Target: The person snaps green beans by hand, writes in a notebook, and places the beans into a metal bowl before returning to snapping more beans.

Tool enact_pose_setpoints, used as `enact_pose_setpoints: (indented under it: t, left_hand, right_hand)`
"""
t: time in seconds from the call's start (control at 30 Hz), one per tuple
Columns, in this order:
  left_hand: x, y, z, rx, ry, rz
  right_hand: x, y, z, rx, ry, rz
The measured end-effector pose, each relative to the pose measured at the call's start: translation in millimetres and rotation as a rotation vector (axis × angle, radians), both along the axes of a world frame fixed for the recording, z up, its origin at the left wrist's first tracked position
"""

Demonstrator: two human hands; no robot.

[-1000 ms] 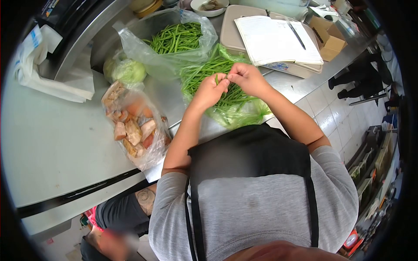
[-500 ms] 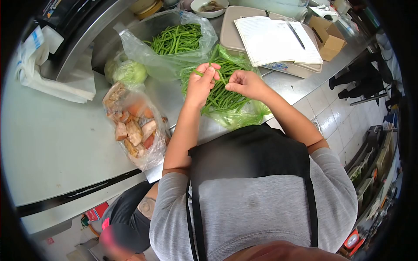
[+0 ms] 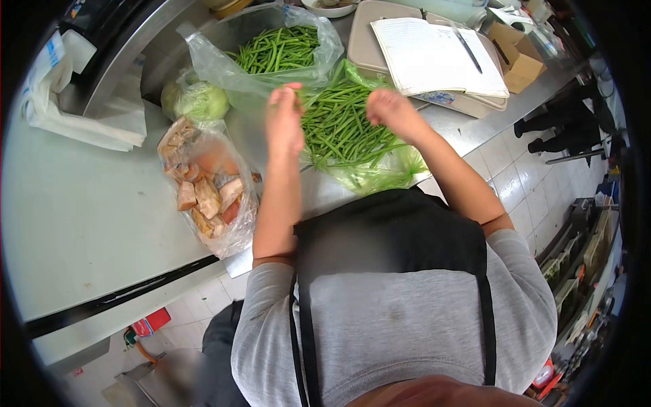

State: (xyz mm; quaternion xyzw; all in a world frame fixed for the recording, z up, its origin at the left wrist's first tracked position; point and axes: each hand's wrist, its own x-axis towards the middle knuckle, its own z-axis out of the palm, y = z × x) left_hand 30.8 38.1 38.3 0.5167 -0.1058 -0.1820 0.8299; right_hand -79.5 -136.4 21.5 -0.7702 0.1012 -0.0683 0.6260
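Note:
My left hand (image 3: 286, 122), smeared by motion, is raised between two bags, its fingers closed around a blurred green bean. To the right, my right hand (image 3: 395, 115) is curled over the edge of the bean pile, and what its fingers hold is hidden. Long green beans (image 3: 342, 129) lie heaped on an open light-green plastic bag (image 3: 369, 178) in front of me. Beyond my left hand, a clear plastic bag (image 3: 227, 71) stands open with shorter green beans (image 3: 281, 49) inside.
On the left are a bagged pale round vegetable (image 3: 203, 100) and a clear bag of brownish chunks (image 3: 215, 193). An open notebook (image 3: 434, 57) with a pen (image 3: 468, 51) lies on a beige lid (image 3: 363, 41). Beside it stands a cardboard box (image 3: 522, 68). Another person's legs (image 3: 559, 122) show at right.
My hands, together over the bean pile before, have parted: the left moved left toward the clear bag, the right slightly up and right. The person at lower left has mostly moved out of view.

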Motion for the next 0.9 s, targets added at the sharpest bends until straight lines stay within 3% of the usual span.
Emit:
enact_pose_setpoints:
  t: [0.07,0.2,0.3,0.4,0.57,0.73,0.9]
  left_hand:
    - [10.7,10.3,4.3,0.1,-0.082,0.082]
    - [7.5,13.0,-6.3,0.251,-0.216,0.08]
    - [-6.1,12.8,-10.4,0.327,-0.107,-0.091]
    - [-14.6,14.6,-10.8,0.754,-0.608,-0.239]
    - [-23.5,2.4,-13.9,1.05,-0.947,-0.331]
    - [-24.0,-10.1,-19.2,0.671,-0.57,-0.28]
    - [-6.6,3.1,-21.4,0.497,-0.152,-0.132]
  right_hand:
    - [-2.1,14.5,-6.7,-0.747,0.119,0.239]
    - [-1.5,58.7,-4.7,-0.818,0.302,0.336]
    - [3.3,66.8,-15.2,-0.929,0.39,0.372]
    - [4.2,56.7,-12.6,-0.967,0.321,0.275]
    - [7.2,39.9,4.6,-0.949,-0.114,0.053]
    - [17.8,19.0,20.9,-0.48,-0.254,-0.248]
    - [24.8,4.0,7.6,-1.012,0.022,0.025]
